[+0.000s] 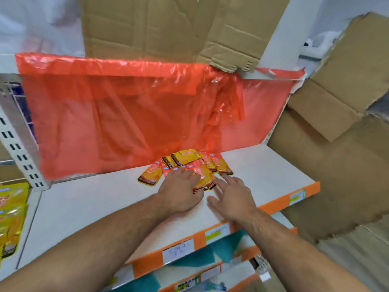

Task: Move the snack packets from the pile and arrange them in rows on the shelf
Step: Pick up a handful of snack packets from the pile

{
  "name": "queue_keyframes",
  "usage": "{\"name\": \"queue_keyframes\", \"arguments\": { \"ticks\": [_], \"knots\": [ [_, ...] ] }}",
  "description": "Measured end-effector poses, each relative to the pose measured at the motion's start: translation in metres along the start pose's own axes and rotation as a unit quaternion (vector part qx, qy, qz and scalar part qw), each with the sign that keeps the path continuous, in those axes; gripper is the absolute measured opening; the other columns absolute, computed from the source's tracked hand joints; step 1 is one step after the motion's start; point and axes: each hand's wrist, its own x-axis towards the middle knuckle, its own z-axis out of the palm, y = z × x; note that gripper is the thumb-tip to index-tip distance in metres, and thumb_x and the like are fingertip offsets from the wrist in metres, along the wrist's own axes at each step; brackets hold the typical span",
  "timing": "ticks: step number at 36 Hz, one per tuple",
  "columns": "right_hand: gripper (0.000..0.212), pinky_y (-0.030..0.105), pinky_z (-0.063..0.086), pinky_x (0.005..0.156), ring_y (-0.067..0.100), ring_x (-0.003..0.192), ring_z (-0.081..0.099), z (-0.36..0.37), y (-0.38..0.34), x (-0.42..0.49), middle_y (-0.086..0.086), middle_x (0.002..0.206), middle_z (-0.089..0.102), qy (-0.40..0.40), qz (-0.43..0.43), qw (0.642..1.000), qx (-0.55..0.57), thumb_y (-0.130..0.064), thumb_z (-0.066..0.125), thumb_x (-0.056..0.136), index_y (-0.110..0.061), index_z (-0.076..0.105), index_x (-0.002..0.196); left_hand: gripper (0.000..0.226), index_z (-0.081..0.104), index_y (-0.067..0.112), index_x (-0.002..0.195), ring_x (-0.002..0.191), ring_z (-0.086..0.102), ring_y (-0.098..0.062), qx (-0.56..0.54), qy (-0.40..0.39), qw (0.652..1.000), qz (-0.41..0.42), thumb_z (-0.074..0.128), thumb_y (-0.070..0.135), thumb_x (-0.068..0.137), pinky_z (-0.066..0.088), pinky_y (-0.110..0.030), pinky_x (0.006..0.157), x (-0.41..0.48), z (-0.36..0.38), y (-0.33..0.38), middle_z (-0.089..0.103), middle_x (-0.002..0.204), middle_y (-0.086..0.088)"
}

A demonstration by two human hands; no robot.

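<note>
Several small yellow-and-red snack packets [185, 159] lie flat in a loose cluster near the back of the white shelf [88, 199]. One packet [149, 174] lies apart at the cluster's left. My left hand [181, 190] rests palm down on the front packets, fingers fairly straight over them. My right hand [233, 197] is just to its right, fingers spread, with the fingertips touching the edge of a packet [224, 165] at the cluster's right. Parts of the front packets are hidden under my left hand.
A red plastic sheet [126, 114] hangs behind the shelf, its lower edge over the packets. Cardboard boxes [336, 144] are stacked at right. More yellow packets [10, 216] hang at the far left. An orange front strip [280, 203] with price labels edges the shelf; lower shelves sit below.
</note>
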Motion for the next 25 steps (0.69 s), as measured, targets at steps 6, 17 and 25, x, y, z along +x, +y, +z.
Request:
{"name": "queue_keyframes", "arguments": {
  "ticks": [6, 17, 25],
  "knots": [
    [0.064, 0.04, 0.037, 0.11, 0.025, 0.141, 0.03, 0.005, 0.029, 0.037, -0.006, 0.156, 0.034, 0.012, -0.01, 1.0, 0.006, -0.063, 0.05, 0.089, -0.037, 0.04, 0.147, 0.069, 0.041, 0.03, 0.147, 0.142, 0.03, -0.025, 0.0, -0.014, 1.0, 0.005, 0.023, 0.06, 0.087, 0.022, -0.047, 0.117, 0.048, 0.009, 0.011, 0.038, 0.155, 0.0],
    [0.062, 0.035, 0.032, 0.111, 0.022, 0.142, 0.028, 0.009, 0.098, 0.113, -0.008, 0.158, 0.033, -0.001, -0.075, 0.997, 0.026, -0.062, 0.051, 0.09, -0.04, 0.041, 0.147, 0.067, 0.038, 0.031, 0.147, 0.144, 0.027, -0.028, 0.026, -0.02, 0.998, -0.053, 0.025, 0.058, 0.088, 0.018, -0.047, 0.118, 0.111, 0.031, 0.051, 0.039, 0.153, 0.001],
    [0.062, 0.034, 0.036, 0.111, 0.027, 0.137, 0.034, 0.013, 0.141, 0.156, -0.004, 0.158, 0.032, -0.056, -0.183, 0.981, 0.032, -0.055, 0.051, 0.094, -0.034, 0.038, 0.15, 0.063, 0.038, 0.021, 0.149, 0.147, 0.023, -0.028, 0.055, -0.045, 0.984, -0.162, 0.026, 0.049, 0.094, 0.011, -0.056, 0.118, 0.131, 0.052, 0.089, 0.039, 0.155, -0.004]
  ]
}}
